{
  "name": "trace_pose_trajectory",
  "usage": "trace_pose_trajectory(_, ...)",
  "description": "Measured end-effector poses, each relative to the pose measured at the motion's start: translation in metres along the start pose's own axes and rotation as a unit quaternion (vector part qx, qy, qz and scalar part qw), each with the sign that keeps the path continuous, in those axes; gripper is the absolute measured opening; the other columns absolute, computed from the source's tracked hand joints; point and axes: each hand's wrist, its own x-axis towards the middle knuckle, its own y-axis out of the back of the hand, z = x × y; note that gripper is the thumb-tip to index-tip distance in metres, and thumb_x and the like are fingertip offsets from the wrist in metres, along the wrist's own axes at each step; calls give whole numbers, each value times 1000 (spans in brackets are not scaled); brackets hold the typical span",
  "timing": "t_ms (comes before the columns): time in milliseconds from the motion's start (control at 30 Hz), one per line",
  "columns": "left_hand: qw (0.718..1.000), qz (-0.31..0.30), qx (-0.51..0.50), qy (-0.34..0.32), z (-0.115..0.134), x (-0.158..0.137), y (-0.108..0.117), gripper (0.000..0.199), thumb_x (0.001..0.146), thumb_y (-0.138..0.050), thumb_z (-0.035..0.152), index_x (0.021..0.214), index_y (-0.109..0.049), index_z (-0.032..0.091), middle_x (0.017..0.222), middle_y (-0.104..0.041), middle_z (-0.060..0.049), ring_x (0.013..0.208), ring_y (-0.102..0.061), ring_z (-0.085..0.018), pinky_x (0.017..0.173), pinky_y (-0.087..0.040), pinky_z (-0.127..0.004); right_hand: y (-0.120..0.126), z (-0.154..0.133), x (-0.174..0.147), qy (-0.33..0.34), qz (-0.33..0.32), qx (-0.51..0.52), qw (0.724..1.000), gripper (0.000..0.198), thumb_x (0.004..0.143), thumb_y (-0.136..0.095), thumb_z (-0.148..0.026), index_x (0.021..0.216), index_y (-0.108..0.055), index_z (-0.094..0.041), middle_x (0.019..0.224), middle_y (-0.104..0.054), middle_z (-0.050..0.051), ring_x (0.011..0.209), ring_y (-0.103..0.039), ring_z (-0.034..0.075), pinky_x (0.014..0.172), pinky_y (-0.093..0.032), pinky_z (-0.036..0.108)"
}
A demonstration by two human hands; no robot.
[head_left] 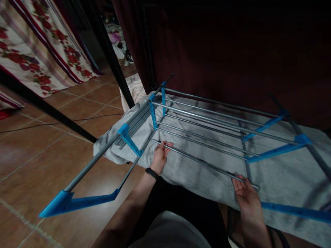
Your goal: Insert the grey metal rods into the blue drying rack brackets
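A metal rod [199, 160] runs between my two hands, close to my lap. My left hand [160, 156] pinches it near its left end, with a dark band on the wrist. Near the right end, my right hand [245, 191] holds the same rod with the palm turned up. Beyond it stands a partly assembled rack frame of grey tubes with blue plastic brackets [132, 141]. Several rods [207, 115] span the frame from its left side to its right side. The rod's left end lies close to the frame's lower left tube; whether it is seated there I cannot tell.
A grey blanket [191, 184] lies under the frame. More loose rods [138, 119] rest in a bundle at its left. Dark posts [111, 51] rise at the left above the tiled floor [64, 165], where a thin cable runs. A floral curtain [46, 44] hangs at the upper left.
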Motion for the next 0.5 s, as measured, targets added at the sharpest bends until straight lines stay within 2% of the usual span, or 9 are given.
trace_pose_trajectory(167, 993, 65, 30, -94, 12, 10, 5, 22, 92, -66, 26, 107, -51, 21, 86, -69, 0, 74, -71, -13, 71, -55, -24, -5, -4, 9, -44, -3, -20, 999, 12, 79, -65, -11, 89, -66, -18, 98, -72, 5, 94, -72, 14, 92, -60, 30)
trace_pose_trajectory(300, 983, 108, 46, -141, 14, 17, 8, 48, 85, -71, 18, 124, -46, 25, 82, -61, 6, 65, -65, -9, 64, -50, -21, -9, -8, 12, -48, 15, -2, 999, 12, 78, -60, -13, 87, -67, -17, 104, -71, 9, 101, -72, 19, 86, -63, 33)
trace_pose_trajectory(400, 971, 132, 96, -176, 15, 21, 10, 60, 86, -69, 21, 138, -39, 26, 85, -59, 5, 63, -61, -10, 61, -48, -23, -8, -8, 15, -40, 25, -4, 999, 13, 76, -59, -14, 86, -66, -19, 106, -71, 8, 104, -71, 19, 90, -61, 34)
trace_pose_trajectory(500, 958, 121, 163, -203, 17, 22, 13, 51, 87, -68, 26, 134, -49, 23, 89, -60, 1, 68, -59, -13, 64, -50, -26, -4, -7, 19, -17, 21, -28, 999, 13, 76, -62, -16, 87, -66, -22, 103, -71, 4, 101, -71, 16, 97, -58, 34)
